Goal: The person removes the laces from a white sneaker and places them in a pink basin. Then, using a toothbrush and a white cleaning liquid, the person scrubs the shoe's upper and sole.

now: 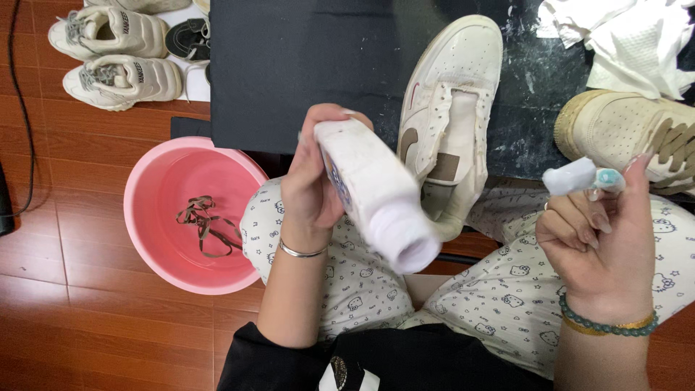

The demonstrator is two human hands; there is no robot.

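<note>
My left hand (310,190) grips a white plastic bottle (376,192), tilted with its open neck toward me, above my lap. My right hand (604,239) holds a small white cap with a teal tip (583,177) between thumb and fingers, apart from the bottle. A cream sneaker without laces (452,108) lies on the dark table edge between my hands, its heel over my knees. A second cream sneaker with brown laces (626,134) rests just behind my right hand.
A pink basin (156,181) holding brown laces (206,223) stands on the wooden floor at my left. Two pale sneakers (119,54) sit on the floor at the far left. Crumpled white tissue (630,36) lies on the dark table (289,65) at the far right.
</note>
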